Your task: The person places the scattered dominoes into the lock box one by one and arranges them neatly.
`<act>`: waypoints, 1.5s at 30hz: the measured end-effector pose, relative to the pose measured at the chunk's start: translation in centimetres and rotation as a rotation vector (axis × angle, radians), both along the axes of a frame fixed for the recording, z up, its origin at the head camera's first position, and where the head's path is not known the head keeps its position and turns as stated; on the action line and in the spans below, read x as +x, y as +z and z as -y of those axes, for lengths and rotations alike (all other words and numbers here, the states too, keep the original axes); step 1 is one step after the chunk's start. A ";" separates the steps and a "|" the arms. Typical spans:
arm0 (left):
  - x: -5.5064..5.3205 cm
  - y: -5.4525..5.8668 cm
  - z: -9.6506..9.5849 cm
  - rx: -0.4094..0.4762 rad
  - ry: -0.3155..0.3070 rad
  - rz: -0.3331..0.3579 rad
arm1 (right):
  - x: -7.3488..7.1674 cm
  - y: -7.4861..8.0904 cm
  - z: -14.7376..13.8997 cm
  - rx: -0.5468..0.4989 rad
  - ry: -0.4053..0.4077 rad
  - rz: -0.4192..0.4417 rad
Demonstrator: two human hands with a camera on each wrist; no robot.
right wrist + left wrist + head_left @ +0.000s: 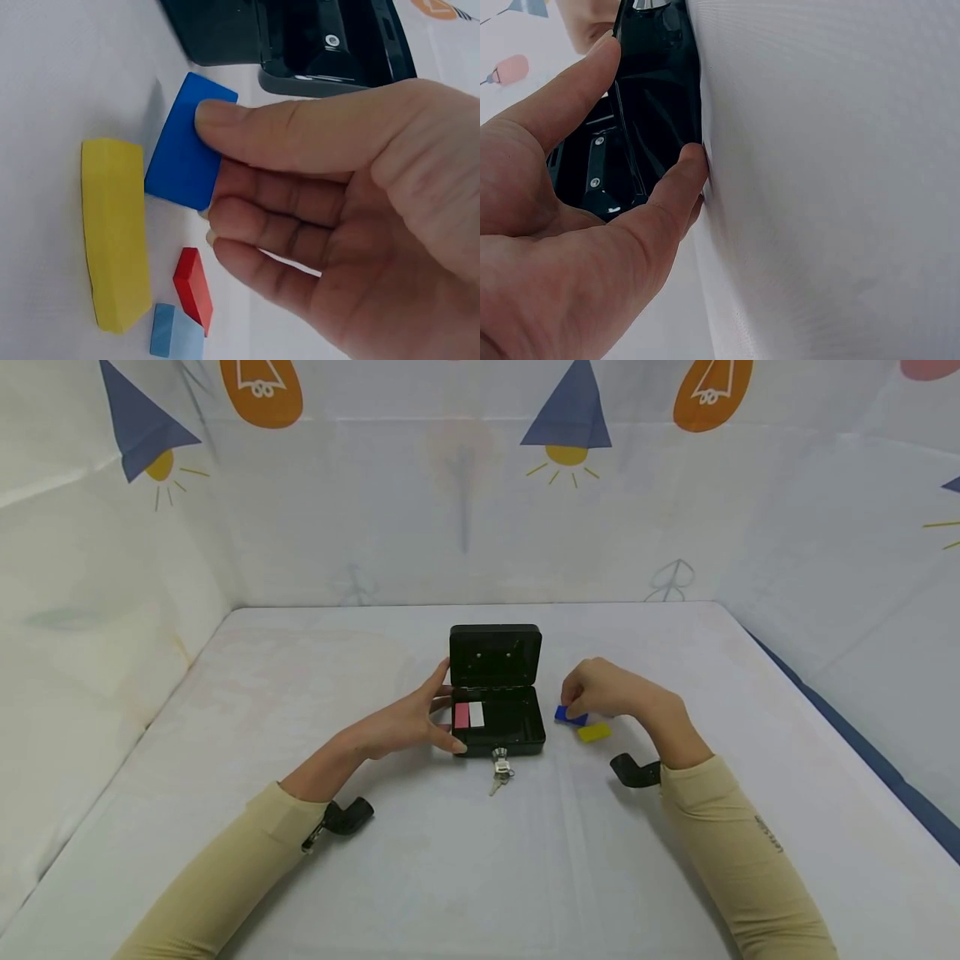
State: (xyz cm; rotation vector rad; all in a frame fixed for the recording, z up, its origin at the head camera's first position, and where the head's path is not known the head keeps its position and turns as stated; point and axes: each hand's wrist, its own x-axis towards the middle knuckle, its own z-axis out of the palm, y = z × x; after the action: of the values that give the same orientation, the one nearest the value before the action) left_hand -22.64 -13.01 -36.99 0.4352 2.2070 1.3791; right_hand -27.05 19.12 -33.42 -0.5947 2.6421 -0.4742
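Note:
A black cash box (512,718) stands with its lid (496,658) raised; a pink block (462,715) and a white block (476,714) lie side by side inside at the left. Keys (502,768) hang from the lock on its front. My left hand (401,722) rests against the box's left side, fingers spread and largely straight, thumb at the front corner. Right of the box, my right hand (611,687) pinches a blue block (187,146) between thumb and fingers. A yellow block (116,232) lies on the table close beside it.
The right wrist view also shows a red block (193,289) and a light blue block (176,330) past the yellow one; my hand hides them in the head view. A white cloth covers the table (450,868). Printed fabric walls (375,510) rise behind and at both sides.

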 end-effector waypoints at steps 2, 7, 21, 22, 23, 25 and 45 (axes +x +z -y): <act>0.0 -0.1 0.0 -0.004 0.003 0.000 | 0.0 0.0 0.0 -0.019 0.008 -0.003; -0.1 -0.1 0.0 0.004 0.003 0.003 | -0.2 0.0 -0.1 -0.066 0.016 -0.033; 0.1 0.1 0.0 0.008 -0.002 -0.003 | 0.1 1.1 0.0 -0.211 -0.040 -0.072; 0.1 0.1 0.0 0.007 -0.004 -0.004 | 0.2 1.1 0.0 -0.224 -0.050 -0.066; 0.1 0.1 0.1 0.008 -0.005 -0.004 | 0.2 1.1 0.1 -0.243 -0.058 -0.057; 0.1 0.0 0.1 0.009 -0.005 -0.004 | 0.2 0.9 0.2 -0.279 -0.061 -0.043; 0.0 0.0 0.1 0.033 0.002 0.027 | 1.1 -0.3 3.4 -0.443 0.014 -0.032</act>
State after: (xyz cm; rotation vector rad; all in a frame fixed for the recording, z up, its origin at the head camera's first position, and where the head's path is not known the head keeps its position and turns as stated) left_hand -22.67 -13.14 -37.03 0.4231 2.1663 1.4158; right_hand -25.97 15.69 -33.71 -0.7520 2.5684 -1.0673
